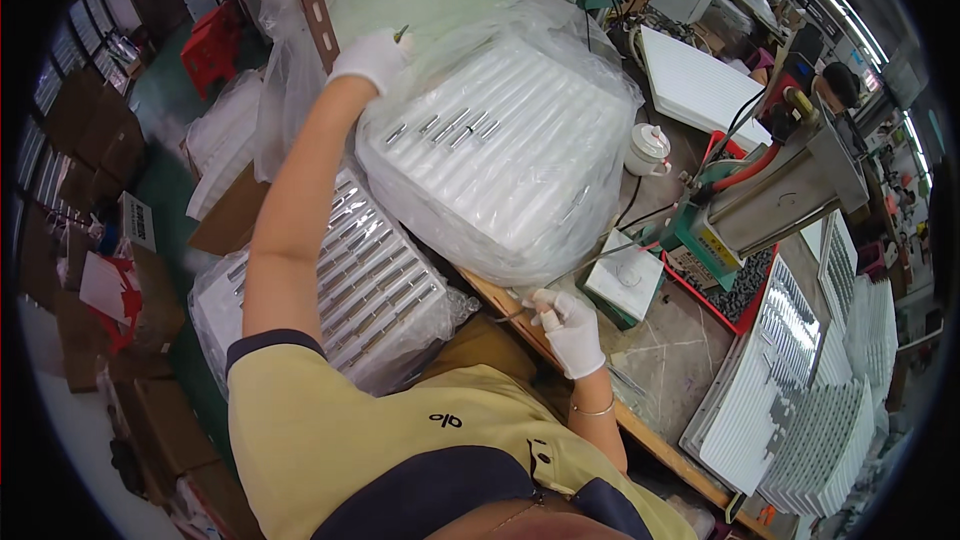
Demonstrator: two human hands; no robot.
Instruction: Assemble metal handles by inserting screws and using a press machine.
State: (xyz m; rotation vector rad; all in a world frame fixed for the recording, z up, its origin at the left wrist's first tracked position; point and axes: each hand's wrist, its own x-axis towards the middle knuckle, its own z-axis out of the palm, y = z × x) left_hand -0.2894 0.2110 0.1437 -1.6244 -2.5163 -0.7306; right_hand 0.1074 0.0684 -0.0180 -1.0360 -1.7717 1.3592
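On grooved white tray (520,175), silver rods (451,126), left fingers (391,44) pinching small piece (402,33), right fingers (549,319) curled, hold unclear

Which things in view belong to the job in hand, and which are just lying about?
Likely part of the job:
- small piece in the left hand
- upper tray, with a few metal rods
- lower tray of rods

Apparently just lying about:
- white pot
- red stool
- cardboard boxes
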